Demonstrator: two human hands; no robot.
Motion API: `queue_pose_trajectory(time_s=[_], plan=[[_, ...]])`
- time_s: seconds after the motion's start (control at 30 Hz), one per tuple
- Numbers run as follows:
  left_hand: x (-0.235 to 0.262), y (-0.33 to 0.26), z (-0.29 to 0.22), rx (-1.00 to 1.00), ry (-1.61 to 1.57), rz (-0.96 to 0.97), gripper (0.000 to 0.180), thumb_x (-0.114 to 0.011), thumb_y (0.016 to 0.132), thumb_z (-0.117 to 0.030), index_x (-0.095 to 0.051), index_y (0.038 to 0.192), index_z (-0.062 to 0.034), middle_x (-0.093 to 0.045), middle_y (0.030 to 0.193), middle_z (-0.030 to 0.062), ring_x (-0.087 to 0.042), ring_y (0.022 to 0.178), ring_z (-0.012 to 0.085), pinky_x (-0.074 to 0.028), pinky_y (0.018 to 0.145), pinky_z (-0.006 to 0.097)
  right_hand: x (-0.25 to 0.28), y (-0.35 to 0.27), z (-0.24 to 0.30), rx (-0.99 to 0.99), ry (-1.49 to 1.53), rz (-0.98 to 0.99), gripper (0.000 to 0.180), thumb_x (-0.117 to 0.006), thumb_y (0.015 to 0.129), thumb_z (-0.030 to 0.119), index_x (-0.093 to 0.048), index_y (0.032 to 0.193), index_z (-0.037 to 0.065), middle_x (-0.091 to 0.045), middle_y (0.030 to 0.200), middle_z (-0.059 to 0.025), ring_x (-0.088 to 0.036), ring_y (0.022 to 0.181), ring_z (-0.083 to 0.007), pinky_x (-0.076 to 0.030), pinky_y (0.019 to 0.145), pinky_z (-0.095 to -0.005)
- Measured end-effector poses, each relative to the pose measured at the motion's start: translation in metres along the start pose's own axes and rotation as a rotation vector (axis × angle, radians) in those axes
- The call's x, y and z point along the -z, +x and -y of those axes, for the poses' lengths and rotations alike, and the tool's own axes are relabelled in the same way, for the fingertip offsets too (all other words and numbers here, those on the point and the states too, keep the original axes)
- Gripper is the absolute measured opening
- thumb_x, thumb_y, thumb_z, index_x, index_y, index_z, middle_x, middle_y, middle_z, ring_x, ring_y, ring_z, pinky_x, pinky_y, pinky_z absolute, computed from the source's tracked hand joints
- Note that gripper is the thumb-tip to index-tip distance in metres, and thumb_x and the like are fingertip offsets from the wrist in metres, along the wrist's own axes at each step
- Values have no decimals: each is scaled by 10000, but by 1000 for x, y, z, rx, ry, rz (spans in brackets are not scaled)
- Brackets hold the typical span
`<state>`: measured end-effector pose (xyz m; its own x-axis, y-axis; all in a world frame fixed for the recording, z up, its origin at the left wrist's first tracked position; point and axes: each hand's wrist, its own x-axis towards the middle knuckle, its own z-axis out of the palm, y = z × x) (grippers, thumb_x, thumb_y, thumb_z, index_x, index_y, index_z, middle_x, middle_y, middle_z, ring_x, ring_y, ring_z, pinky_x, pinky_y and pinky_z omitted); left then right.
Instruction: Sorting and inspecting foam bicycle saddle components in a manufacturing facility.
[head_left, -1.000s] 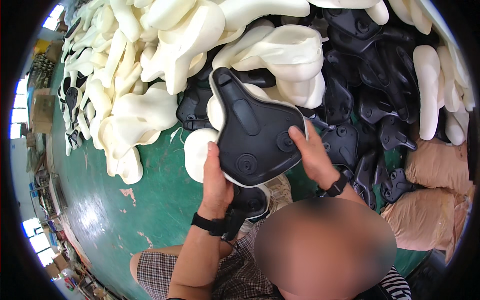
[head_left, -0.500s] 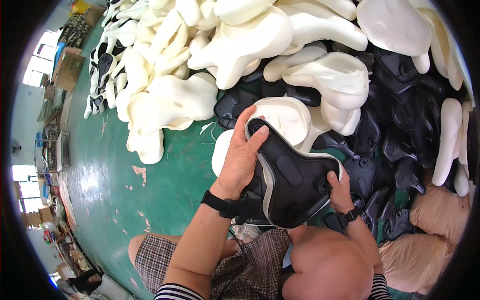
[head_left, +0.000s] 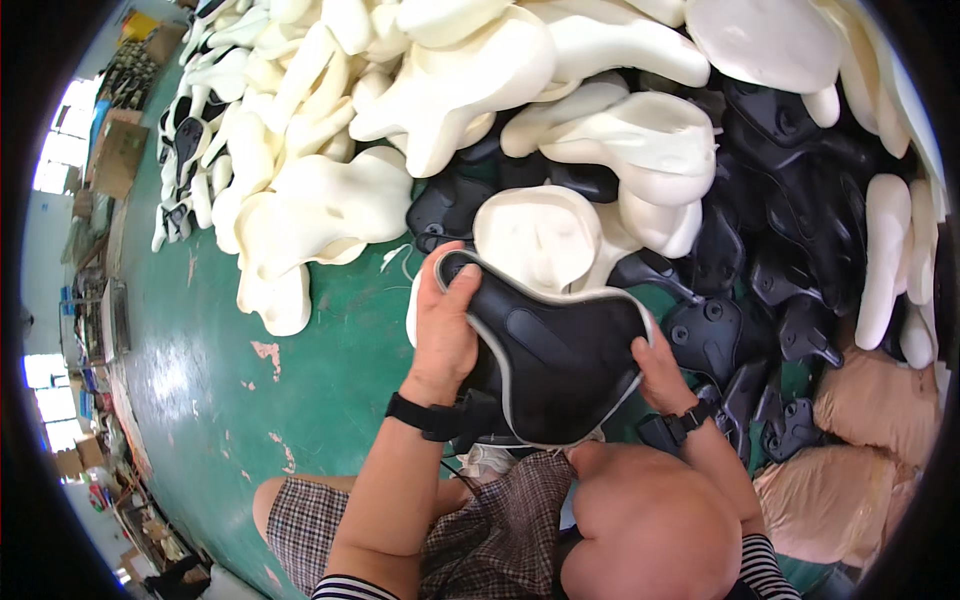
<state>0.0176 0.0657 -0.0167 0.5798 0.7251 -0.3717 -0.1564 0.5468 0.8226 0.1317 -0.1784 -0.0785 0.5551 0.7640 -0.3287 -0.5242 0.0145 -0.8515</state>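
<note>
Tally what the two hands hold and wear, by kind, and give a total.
Black saddle base, gripped by the left hand and right hand: 1
Pale padding rim around it: 1
Black wrist straps, one on the left and one on the right: 2
Total: 4

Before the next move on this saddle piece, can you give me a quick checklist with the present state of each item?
1. Left hand grips the black saddle shell at its left edge, thumb on top: ok.
2. Right hand holds the shell's right edge: ok, though its fingers are mostly hidden behind the shell.
3. Pale foam rim seated all around the shell: cannot tell, the lower edge is hidden by the knee.
4. Shell is lifted off the green floor, above the lap: ok.
5. Cream foam pads and black shells are piled close in front: ok.
6. Both wrist straps in place: ok.
</note>
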Motion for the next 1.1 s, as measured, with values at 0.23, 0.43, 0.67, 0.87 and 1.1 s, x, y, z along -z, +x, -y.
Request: queue_pose_trajectory(time_s=[0.23,0.43,0.67,0.87,1.1], plan=[[23,-1,13,6,-20,-20,326,-577,894,-66,-512,1208,-6,-600,1077,78,-586,982,188,-475,910,330,-3,5,7,-62,-107,-11,503,-519,980,289,-377,1382,22,-513,1259,-69,-454,1149,-133,-361,1004,-289],[76,-9,14,294,105,37,416,-585,898,-106,-457,1277,9,-604,1097,119,-599,984,212,-496,901,339,31,0,-4,-419,-258,196,420,-533,966,323,-503,1271,36,-607,1030,-35,-582,891,-137,-478,798,-271],[91,-11,25,550,280,133,409,-581,902,-48,-474,1297,-53,-607,1021,61,-592,873,141,-511,805,296,132,-34,-36,66,-1384,-549,287,-697,775,201,-606,970,11,-629,845,-166,-603,828,-351,-479,738,-443],[96,19,19,430,700,55,407,-620,897,-277,-554,1253,-89,-594,1011,-14,-540,902,97,-398,746,252,144,-52,-63,-120,-1272,-628,232,-692,798,234,-606,770,20,-616,653,-149,-627,595,-299,-486,565,-379],[163,96,25,-30,1243,-106,620,-732,726,-234,-534,1256,20,-596,1190,170,-562,1109,299,-439,942,360,139,-54,-58,-881,-488,-545,395,-631,877,428,-590,805,42,-647,690,-130,-602,483,-195,-476,415,-311]])
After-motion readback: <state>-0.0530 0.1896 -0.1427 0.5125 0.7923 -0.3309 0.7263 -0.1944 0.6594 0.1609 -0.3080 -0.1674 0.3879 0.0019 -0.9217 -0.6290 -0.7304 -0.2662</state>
